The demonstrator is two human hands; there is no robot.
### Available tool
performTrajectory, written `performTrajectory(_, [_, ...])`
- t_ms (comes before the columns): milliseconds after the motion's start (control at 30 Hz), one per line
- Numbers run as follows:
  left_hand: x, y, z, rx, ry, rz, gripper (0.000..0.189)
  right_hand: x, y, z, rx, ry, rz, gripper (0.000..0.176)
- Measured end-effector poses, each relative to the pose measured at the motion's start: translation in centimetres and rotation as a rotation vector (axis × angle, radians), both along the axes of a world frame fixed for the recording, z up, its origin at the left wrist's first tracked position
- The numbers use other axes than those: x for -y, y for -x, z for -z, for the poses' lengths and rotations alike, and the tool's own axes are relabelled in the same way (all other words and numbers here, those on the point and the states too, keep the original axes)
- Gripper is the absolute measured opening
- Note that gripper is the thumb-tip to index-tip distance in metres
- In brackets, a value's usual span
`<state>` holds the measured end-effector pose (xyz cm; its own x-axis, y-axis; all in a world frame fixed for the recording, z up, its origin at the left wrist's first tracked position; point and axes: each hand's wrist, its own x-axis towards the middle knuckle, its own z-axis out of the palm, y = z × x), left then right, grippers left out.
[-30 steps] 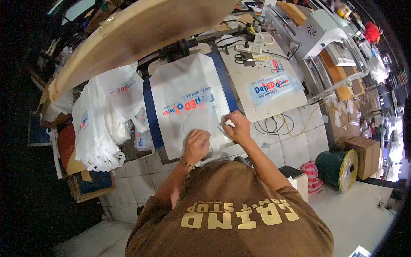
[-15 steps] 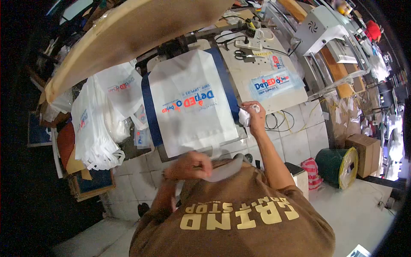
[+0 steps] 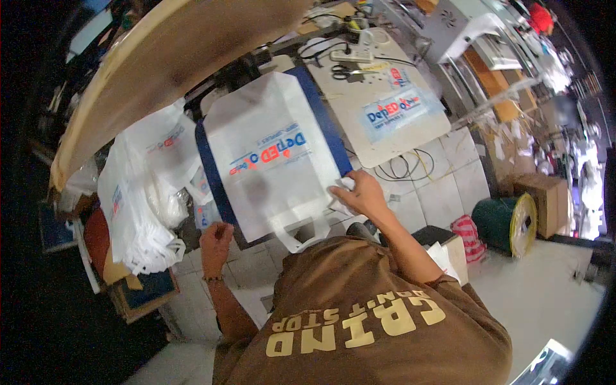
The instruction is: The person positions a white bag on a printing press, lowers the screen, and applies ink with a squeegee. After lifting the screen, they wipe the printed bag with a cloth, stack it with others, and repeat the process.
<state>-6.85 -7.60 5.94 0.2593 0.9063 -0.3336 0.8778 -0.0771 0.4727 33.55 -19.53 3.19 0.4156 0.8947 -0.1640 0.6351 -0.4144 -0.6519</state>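
Head view, looking down over the person's brown shirt.

- White bag (image 3: 269,151) lies flat on the blue worktop (image 3: 208,170), handle end toward the person. Red-and-blue "DepED" print (image 3: 268,154) sits across its middle.
- Right hand (image 3: 364,194) rests at the bag's near right corner, grip clamped on a white rag (image 3: 345,185). The rag touches the bag's edge there.
- Left hand (image 3: 216,239) is low at the near left corner of the blue worktop, just beside it and off the bag. Fingers are curled, but the view is too blurred here: I cannot tell if they hold anything.
- Wooden screen frame (image 3: 160,64) is tilted up and away, well clear of the bag.
- Pile of white bags (image 3: 138,205) hangs to the left, some showing the same logo.
- Pale worktop (image 3: 417,131) to the right carries a logo print of its own, with scissors (image 3: 340,70) at its far end.

Progress, as a judgement: printing on this bag looks done, since the logo is complete and the frame is raised. The bag is not yet off the blue worktop, so removal and stacking with the pile remain. Rag at the corner suggests clean-up in hand.
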Motion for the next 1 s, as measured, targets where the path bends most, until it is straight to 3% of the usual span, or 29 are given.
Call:
performTrajectory(67, [-1.3,-3.5,1.4,0.362,-0.214,-0.164,0.036,-0.9,0.6,-0.7,-0.150,0.082,0.080,0.057])
performTrajectory(100, [-1.8,-5.4,0.5,0.223,-0.234,-0.115,0.037,-1.2,0.7,-0.8,-0.276,0.150,0.118,0.054])
performTrajectory(167, [-3.4,-7.1,0.6,0.005,-0.196,-0.061,0.039,-0.6,1.2,-1.3,-0.384,-0.023,0.081,0.044])
performTrajectory(200, [-5.0,-4.9,4.6,0.238,-0.292,0.005,0.042,-0.1,2.2,0.8,-0.237,-0.311,0.106,0.043])
performTrajectory(233, [-6.9,-3.6,7.3,0.403,-0.069,-0.088,0.042,-0.1,1.8,1.2,-0.234,-0.306,0.078,0.044])
performTrajectory(267, [-7.1,-5.5,5.6,0.487,0.072,-0.067,0.042,1.3,1.1,1.5,-0.244,-0.295,0.050,0.045])
performTrajectory(333, [-7.9,-7.0,4.8,0.449,0.051,0.097,0.039,6.5,0.7,-1.5,-0.378,-0.248,0.238,0.044])
performTrajectory(400, [-8.1,-10.8,4.9,0.707,0.134,0.270,0.039,10.5,0.2,-3.6,-0.520,-0.251,0.360,0.043])
performTrajectory(433, [-7.6,-13.1,4.0,0.653,0.106,0.422,0.037,13.6,0.6,-4.2,-0.600,-0.288,0.478,0.042])
performTrajectory(467, [-6.3,-16.2,2.6,0.648,0.130,0.470,0.037,16.3,0.9,-4.7,-0.683,-0.328,0.587,0.041])
performTrajectory(533, [-3.0,-23.0,0.1,0.612,0.207,0.573,0.036,20.9,2.0,-3.5,-0.609,-0.346,0.720,0.044])
performTrajectory(600, [1.5,-29.1,-1.0,0.647,0.236,0.716,0.034,25.7,3.5,-1.7,-0.457,-0.553,0.941,0.051])
performTrajectory(667, [5.1,-34.7,1.3,0.711,0.058,0.994,0.032,30.4,4.8,0.4,-0.466,-0.675,1.122,0.054])
performTrajectory(733, [10.6,-39.9,3.0,0.804,0.110,1.135,0.031,35.1,6.1,2.0,-0.598,-0.855,1.280,0.057])
performTrajectory(800, [16.8,-44.4,2.5,0.721,-0.032,1.348,0.033,39.5,7.1,1.8,-0.528,-0.882,1.389,0.060])
performTrajectory(933, [29.3,-51.6,6.1,0.760,0.174,1.498,0.033,47.0,9.6,3.9,-0.379,-0.967,1.685,0.066])
performTrajectory(1000, [35.2,-54.1,6.9,0.746,0.217,1.622,0.032,51.2,11.2,5.2,-0.288,-0.930,1.724,0.067])
